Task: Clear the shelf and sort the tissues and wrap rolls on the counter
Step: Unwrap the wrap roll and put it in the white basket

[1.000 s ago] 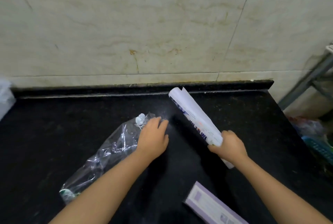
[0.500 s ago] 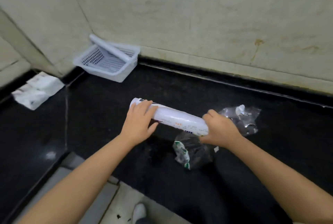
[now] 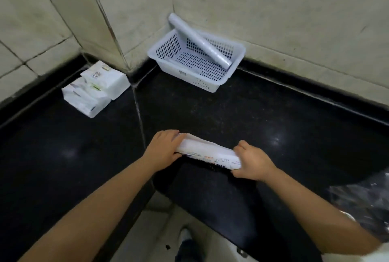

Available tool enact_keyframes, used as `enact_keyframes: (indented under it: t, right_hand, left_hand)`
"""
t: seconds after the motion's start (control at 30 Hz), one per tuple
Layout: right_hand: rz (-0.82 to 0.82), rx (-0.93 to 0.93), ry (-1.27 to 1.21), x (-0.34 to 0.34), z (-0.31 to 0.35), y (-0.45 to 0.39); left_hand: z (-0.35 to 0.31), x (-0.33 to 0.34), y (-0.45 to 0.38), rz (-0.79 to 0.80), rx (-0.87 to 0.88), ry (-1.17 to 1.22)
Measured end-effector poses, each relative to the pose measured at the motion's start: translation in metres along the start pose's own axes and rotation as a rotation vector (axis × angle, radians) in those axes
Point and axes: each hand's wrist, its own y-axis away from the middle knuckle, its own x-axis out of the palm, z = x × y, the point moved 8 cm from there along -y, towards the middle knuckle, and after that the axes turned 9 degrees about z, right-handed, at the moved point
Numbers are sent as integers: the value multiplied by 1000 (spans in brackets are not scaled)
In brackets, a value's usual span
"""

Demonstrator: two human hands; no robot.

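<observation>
Both hands hold a white wrap roll (image 3: 207,153) with printed text level above the black counter (image 3: 242,118). My left hand (image 3: 163,150) grips its left end and my right hand (image 3: 251,161) grips its right end. Farther back in the corner stands a white perforated basket (image 3: 190,75) with another pale wrap roll (image 3: 199,41) leaning across it. Several white tissue packs (image 3: 95,88) are stacked on the counter at the left, against the wall.
A crumpled clear plastic bag (image 3: 364,196) lies on the counter at the right edge. The counter forms an inner corner; its front edge drops to a tiled floor (image 3: 155,226) below my arms, where a shoe shows. Tiled walls close the back.
The view swung left from the right part of the counter to the corner. My left hand left the plastic bag and took the roll's left end; the roll now lies level between both hands.
</observation>
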Motion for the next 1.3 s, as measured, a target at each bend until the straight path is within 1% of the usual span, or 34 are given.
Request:
enact_keyframes:
  t: [0.13, 0.27, 0.33, 0.4, 0.43, 0.47, 0.5, 0.6, 0.63, 0.73, 0.87, 0.93, 1.0, 1.07, 1.13, 1.2, 1.3]
  right_hand:
    - [9, 27, -22, -1, 1, -13]
    - [17, 24, 11, 2, 2, -6]
    - [-84, -32, 37, -3, 16, 6]
    - [-287, -104, -1, -20, 35, 16]
    - [-363, -125, -21, -27, 41, 18]
    - [-375, -144, -36, -32, 47, 16]
    - [-330, -143, -52, -34, 51, 10]
    - [11, -20, 25, -4, 44, -17]
    - [54, -4, 62, 2, 43, -22]
    - [29, -3, 117, 9, 44, -29]
    - [-46, 6, 34, 4, 39, -19]
    - [-90, 18, -8, -4, 34, -9]
    - [-109, 25, 4, -17, 29, 2]
    - [-149, 34, -27, -37, 23, 12]
    - [-211, 54, -133, -63, 17, 22]
    - [-278, 73, -255, -89, 12, 26]
    - [-362, 117, -403, -127, 0, 21]
  left_hand:
    - [17, 0, -4, -48, 53, 61]
    - [21, 1, -6, -53, 44, 138]
    - [23, 4, -6, -33, 19, 145]
    - [26, 5, -6, -32, -17, 169]
    - [29, 4, -5, -36, -45, 206]
    - [33, 3, -3, -42, -75, 245]
    - [36, 3, -1, -47, -99, 268]
    - [43, 3, 5, -18, -153, 279]
    - [46, 3, 6, -8, -176, 281]
    - [56, 6, 12, 33, -248, 261]
    - [63, 13, 24, 59, -297, 250]
    - [60, 9, 27, 12, -279, 248]
    - [54, -2, 28, -50, -235, 255]
    - [49, -21, 27, -122, -174, 310]
    - [46, -47, 21, -212, -118, 359]
    - [47, -76, 11, -287, -100, 382]
    - [49, -117, -13, -350, -91, 337]
